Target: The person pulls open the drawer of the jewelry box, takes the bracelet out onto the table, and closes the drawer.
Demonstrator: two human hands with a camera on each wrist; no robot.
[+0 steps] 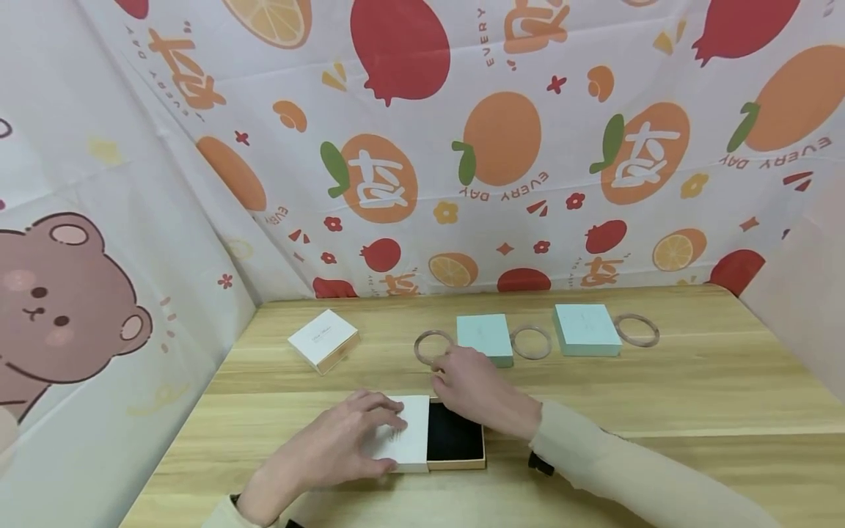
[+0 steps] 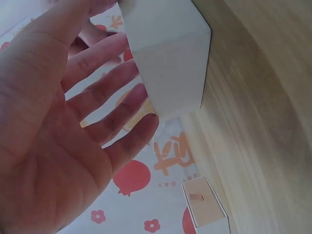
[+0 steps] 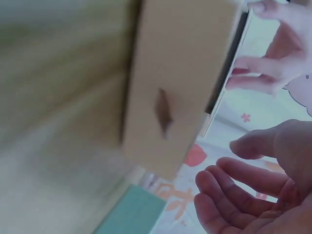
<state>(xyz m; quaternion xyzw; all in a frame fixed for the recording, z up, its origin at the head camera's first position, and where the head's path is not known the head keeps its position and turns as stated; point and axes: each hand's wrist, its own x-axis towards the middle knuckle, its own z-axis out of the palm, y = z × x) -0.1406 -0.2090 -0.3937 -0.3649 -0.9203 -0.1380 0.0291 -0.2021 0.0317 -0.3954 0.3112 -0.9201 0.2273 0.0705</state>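
A white slide-out box lies in front of me, its white sleeve (image 1: 412, 433) partly off a tan tray with a black lining (image 1: 455, 434). My left hand (image 1: 343, 440) rests on the sleeve, fingers spread and fairly straight, fingertips at its surface in the left wrist view. Beyond the tray, my right hand (image 1: 472, 381) reaches over toward a translucent bangle (image 1: 417, 343), its fingertips overlapping the ring's near edge in the head view. In the right wrist view the fingers (image 3: 234, 190) are loosely bent, with nothing between them and the thumb. A tan pull tab (image 3: 163, 113) shows on the tray's end.
Another white box (image 1: 323, 337) sits at the back left. Two mint-green boxes (image 1: 484, 336) (image 1: 586, 328) stand along the back, with a second bangle (image 1: 513, 343) between them and a third bangle (image 1: 655, 339) at the right. A fruit-print curtain (image 1: 422, 169) hangs behind the wooden table (image 1: 660, 411).
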